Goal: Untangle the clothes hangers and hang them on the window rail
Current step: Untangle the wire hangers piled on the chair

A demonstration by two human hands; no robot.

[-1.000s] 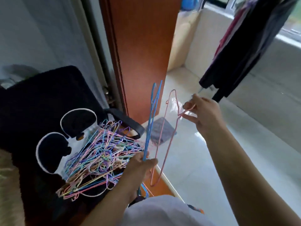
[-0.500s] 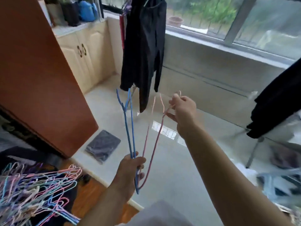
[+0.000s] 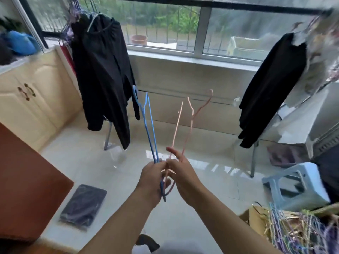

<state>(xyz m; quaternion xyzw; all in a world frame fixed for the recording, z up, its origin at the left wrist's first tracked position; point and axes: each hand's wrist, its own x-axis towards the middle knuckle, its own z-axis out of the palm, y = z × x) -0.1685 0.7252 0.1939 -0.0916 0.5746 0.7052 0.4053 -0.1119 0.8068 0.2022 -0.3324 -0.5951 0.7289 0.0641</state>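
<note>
- Blue hanger [image 3: 150,125] is held in the left hand [image 3: 152,177]; pink hanger [image 3: 185,125] is pinched by the right hand [image 3: 180,173].
- Separation judged nearly complete; next, hooks are to be lifted to the window rail [image 3: 201,3] above both grips.

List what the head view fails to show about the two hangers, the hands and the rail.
- Blue hanger and pink hanger: lower ends hidden between the left hand and right hand; whether they are hooked together cannot be told.
- Rail: right end blurred.
- Hanger pile: cut off by the frame edge, blurred.
</note>
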